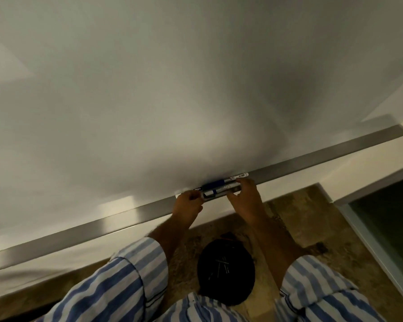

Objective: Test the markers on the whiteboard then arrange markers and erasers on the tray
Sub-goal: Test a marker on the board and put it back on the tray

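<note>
A blank whiteboard (172,89) fills the upper view. Its long metal tray (335,154) runs along the bottom edge. Several markers (219,188) with blue caps and white barrels lie side by side on the tray. My left hand (187,203) curls its fingers round the left ends of the markers. My right hand (244,189) touches their right ends with straightened fingers. The hands cover parts of the markers, and no eraser shows.
Below the tray a white wall strip (56,263) meets a brown stone floor (300,217). A dark shoe (226,270) stands on the floor under my arms. A glass panel with a pale frame (382,228) stands at the right.
</note>
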